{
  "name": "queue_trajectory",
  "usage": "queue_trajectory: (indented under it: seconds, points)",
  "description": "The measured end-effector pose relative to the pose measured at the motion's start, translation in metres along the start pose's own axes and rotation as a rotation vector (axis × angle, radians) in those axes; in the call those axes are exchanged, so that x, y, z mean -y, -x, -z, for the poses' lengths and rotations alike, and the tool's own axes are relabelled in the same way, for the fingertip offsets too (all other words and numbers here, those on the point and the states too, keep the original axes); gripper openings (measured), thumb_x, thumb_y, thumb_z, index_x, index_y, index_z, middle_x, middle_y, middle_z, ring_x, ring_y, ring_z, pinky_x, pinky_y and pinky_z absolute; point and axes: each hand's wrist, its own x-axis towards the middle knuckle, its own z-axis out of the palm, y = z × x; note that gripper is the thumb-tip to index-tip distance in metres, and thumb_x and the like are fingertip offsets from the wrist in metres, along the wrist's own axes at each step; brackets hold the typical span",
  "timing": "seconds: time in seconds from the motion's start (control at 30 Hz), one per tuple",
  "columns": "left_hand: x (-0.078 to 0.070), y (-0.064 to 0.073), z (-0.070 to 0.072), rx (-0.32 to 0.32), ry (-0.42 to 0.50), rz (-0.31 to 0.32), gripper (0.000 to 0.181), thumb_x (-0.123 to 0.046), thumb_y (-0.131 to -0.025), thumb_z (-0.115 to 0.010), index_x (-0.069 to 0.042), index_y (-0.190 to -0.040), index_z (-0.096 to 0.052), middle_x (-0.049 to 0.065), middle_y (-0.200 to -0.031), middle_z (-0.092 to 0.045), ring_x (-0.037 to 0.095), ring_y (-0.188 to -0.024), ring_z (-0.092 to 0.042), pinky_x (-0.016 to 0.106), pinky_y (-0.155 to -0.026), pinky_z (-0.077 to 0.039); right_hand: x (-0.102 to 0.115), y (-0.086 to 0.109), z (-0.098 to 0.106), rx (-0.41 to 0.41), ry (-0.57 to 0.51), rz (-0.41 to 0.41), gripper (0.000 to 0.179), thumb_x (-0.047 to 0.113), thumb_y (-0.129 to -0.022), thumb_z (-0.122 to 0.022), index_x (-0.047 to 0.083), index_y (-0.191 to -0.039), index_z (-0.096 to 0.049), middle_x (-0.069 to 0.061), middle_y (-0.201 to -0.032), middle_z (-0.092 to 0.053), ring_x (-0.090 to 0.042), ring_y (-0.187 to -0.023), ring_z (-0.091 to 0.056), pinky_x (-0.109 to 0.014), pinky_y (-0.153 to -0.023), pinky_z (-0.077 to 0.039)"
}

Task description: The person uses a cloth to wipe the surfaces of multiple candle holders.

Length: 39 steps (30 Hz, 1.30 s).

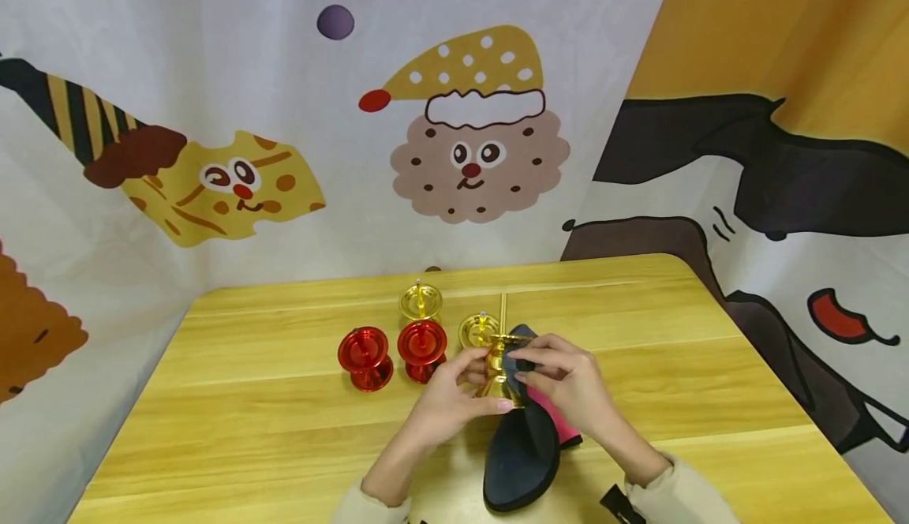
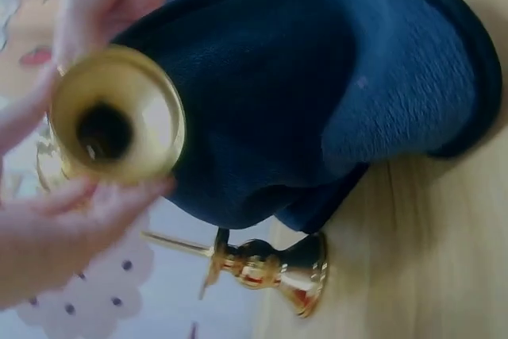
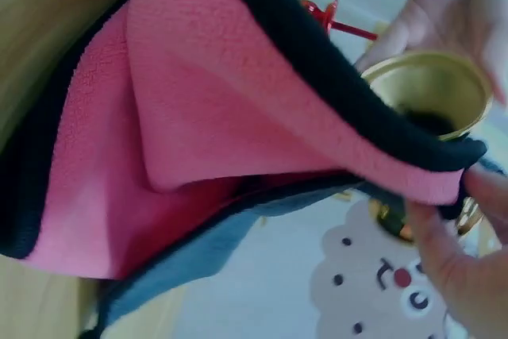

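Low over the table, a shiny gold candlestick [image 1: 496, 386] is held upright in my left hand [image 1: 442, 407], thumb at its flared foot and fingers around its far side. My right hand [image 1: 570, 380] pinches a corner of a dark blue cloth [image 1: 521, 461] against the candlestick's stem. The rest of the cloth droops below the hands, and its pink fleecy side [image 3: 198, 109] faces the right wrist view. From the left wrist, the hollow underside of the candlestick's foot [image 2: 131, 160] shows. Its long spike points up in the head view.
Two red candlesticks [image 1: 365, 353] stand to the left of my hands. Behind them is a gold candlestick [image 1: 421, 303], and another gold one [image 1: 474, 330] stands just beyond my left hand. The wood table [image 1: 270, 398] ends at a printed curtain [image 1: 284, 58].
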Motion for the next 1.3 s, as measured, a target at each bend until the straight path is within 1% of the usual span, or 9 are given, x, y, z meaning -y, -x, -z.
queue_trajectory:
  seconds: [0.23, 0.37, 0.53, 0.6, 0.8, 0.9, 1.03, 1.13, 1.3]
  points:
    - [0.002, 0.000, 0.014, 0.195, 0.363, 0.009, 0.067, 0.001, -0.081, -0.066, 0.010, -0.135, -0.028, 0.021, -0.121, -0.047, 0.025, -0.106, -0.051, 0.029, -0.088, -0.046, -0.004, -0.003, 0.013, 0.062, -0.257, -0.282, 0.024, 0.001, -0.081, -0.066, -0.004, -0.104, -0.066, -0.019, -0.108, -0.058, -0.017, -0.089, -0.062, -0.028, -0.066, -0.054]
    - [0.000, 0.000, 0.005, 0.082, 0.116, -0.034, 0.063, -0.004, -0.079, -0.070, 0.007, -0.132, -0.036, 0.020, -0.118, -0.052, 0.028, -0.105, -0.053, 0.034, -0.087, -0.046, -0.004, -0.003, 0.009, 0.039, -0.184, -0.249, 0.022, -0.003, -0.079, -0.067, -0.002, -0.100, -0.069, -0.015, -0.102, -0.061, -0.017, -0.086, -0.062, -0.026, -0.067, -0.053]
    - [-0.002, -0.001, -0.007, -0.059, -0.272, -0.108, 0.062, -0.013, -0.075, -0.075, 0.004, -0.126, -0.044, 0.014, -0.108, -0.058, 0.027, -0.101, -0.056, 0.038, -0.087, -0.047, 0.000, -0.002, -0.004, -0.014, 0.149, 0.041, 0.029, -0.012, -0.068, -0.072, 0.002, -0.093, -0.072, -0.007, -0.090, -0.060, -0.010, -0.070, -0.060, -0.021, -0.057, -0.051]
    - [-0.002, -0.001, -0.006, -0.047, -0.235, -0.096, 0.061, -0.012, -0.075, -0.075, 0.003, -0.125, -0.045, 0.014, -0.109, -0.058, 0.026, -0.101, -0.056, 0.037, -0.087, -0.047, 0.002, -0.002, -0.005, -0.029, 0.213, 0.096, 0.030, -0.012, -0.066, -0.074, 0.004, -0.092, -0.072, -0.006, -0.090, -0.060, -0.008, -0.067, -0.058, -0.020, -0.053, -0.050]
    - [-0.001, 0.003, 0.006, 0.106, 0.136, -0.031, 0.061, -0.003, -0.082, -0.066, 0.006, -0.133, -0.035, 0.024, -0.124, -0.049, 0.034, -0.112, -0.049, 0.039, -0.093, -0.043, 0.000, -0.001, 0.007, 0.029, -0.202, -0.152, 0.023, -0.013, -0.077, -0.062, -0.008, -0.100, -0.066, -0.019, -0.104, -0.058, -0.013, -0.085, -0.063, -0.027, -0.067, -0.054]
    - [-0.002, 0.003, 0.005, 0.120, 0.126, -0.027, 0.065, -0.009, -0.082, -0.068, 0.004, -0.135, -0.033, 0.022, -0.127, -0.046, 0.034, -0.116, -0.046, 0.038, -0.094, -0.042, 0.000, 0.000, 0.009, 0.040, -0.239, -0.180, 0.023, -0.012, -0.079, -0.061, -0.009, -0.102, -0.065, -0.020, -0.104, -0.057, -0.013, -0.086, -0.063, -0.028, -0.069, -0.054]
    - [-0.001, 0.003, -0.001, 0.040, -0.072, -0.029, 0.068, -0.021, -0.076, -0.075, -0.005, -0.133, -0.042, 0.009, -0.117, -0.052, 0.026, -0.109, -0.048, 0.036, -0.088, -0.046, 0.002, 0.002, 0.002, 0.006, -0.007, 0.004, 0.026, -0.012, -0.073, -0.068, -0.001, -0.096, -0.070, -0.010, -0.094, -0.060, -0.007, -0.070, -0.058, -0.021, -0.057, -0.051]
    - [0.001, 0.003, 0.001, 0.024, -0.082, -0.016, 0.067, -0.019, -0.075, -0.076, -0.005, -0.133, -0.044, 0.007, -0.110, -0.053, 0.024, -0.105, -0.049, 0.039, -0.088, -0.046, 0.003, 0.003, -0.001, -0.027, 0.106, 0.101, 0.027, -0.010, -0.070, -0.072, 0.003, -0.093, -0.072, -0.006, -0.091, -0.060, -0.006, -0.065, -0.054, -0.019, -0.052, -0.047]
    - [0.003, 0.005, 0.013, 0.129, 0.198, 0.025, 0.071, -0.012, -0.078, -0.073, 0.003, -0.137, -0.036, 0.013, -0.116, -0.052, 0.024, -0.107, -0.051, 0.035, -0.091, -0.043, -0.004, 0.003, 0.006, 0.047, -0.215, -0.090, 0.022, -0.009, -0.077, -0.066, -0.005, -0.099, -0.067, -0.014, -0.101, -0.059, -0.013, -0.085, -0.061, -0.025, -0.064, -0.054]
